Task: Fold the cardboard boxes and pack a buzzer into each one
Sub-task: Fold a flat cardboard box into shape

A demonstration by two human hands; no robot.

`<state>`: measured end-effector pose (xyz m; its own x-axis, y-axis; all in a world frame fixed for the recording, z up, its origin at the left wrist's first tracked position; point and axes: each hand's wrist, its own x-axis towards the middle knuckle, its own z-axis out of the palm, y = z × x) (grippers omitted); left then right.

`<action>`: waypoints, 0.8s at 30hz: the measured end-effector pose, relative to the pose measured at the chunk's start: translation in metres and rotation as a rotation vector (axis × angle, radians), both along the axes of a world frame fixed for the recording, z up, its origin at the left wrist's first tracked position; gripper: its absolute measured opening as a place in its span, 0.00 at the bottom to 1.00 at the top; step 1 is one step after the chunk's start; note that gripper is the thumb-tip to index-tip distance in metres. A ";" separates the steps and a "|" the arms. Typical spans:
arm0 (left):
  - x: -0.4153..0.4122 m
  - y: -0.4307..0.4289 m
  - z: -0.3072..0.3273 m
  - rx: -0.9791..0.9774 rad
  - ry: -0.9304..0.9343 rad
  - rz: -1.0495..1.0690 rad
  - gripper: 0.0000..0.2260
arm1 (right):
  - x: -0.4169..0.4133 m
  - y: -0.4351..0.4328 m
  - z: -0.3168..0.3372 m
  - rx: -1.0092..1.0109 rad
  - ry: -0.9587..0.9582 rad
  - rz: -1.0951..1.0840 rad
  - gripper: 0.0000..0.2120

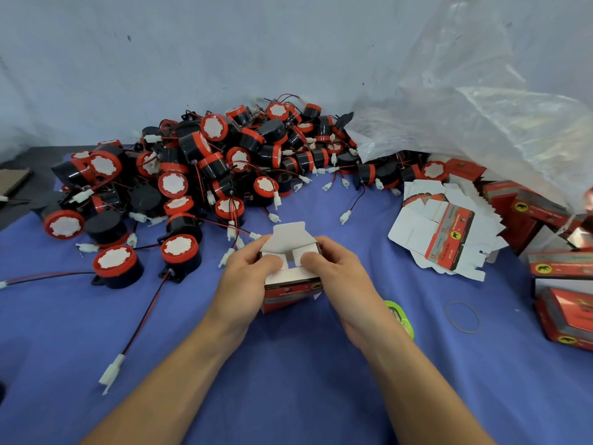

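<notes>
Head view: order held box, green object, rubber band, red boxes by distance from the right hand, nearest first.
1. held box: gripped by the right hand.
2. green object: just right of the wrist, partly hidden.
3. rubber band: farther right, lying flat.
4. red boxes: far right edge.

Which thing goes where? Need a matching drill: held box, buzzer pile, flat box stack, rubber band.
Things: 1 held box; 2 buzzer pile; 3 flat box stack; 4 rubber band.
Places: A loose on blue cloth, near right; B gripped by left hand and right hand; C far left and centre; D right, beside plastic bag.
Pairs: 1-B; 2-C; 3-D; 4-A.
</notes>
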<state>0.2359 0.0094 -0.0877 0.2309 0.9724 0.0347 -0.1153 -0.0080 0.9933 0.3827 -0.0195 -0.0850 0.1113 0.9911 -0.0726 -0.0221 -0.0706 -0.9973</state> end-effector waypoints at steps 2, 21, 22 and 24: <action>-0.002 0.000 0.001 0.039 0.029 0.029 0.20 | 0.000 -0.002 0.002 0.009 0.038 0.029 0.12; -0.003 -0.001 0.001 -0.014 -0.004 -0.042 0.10 | 0.011 -0.001 0.001 0.187 -0.031 -0.116 0.17; -0.003 -0.001 0.000 -0.025 -0.020 -0.029 0.10 | 0.012 -0.001 0.001 0.184 -0.054 -0.108 0.16; -0.004 0.001 -0.001 -0.038 -0.038 0.006 0.13 | 0.015 0.000 0.001 0.151 -0.091 -0.039 0.15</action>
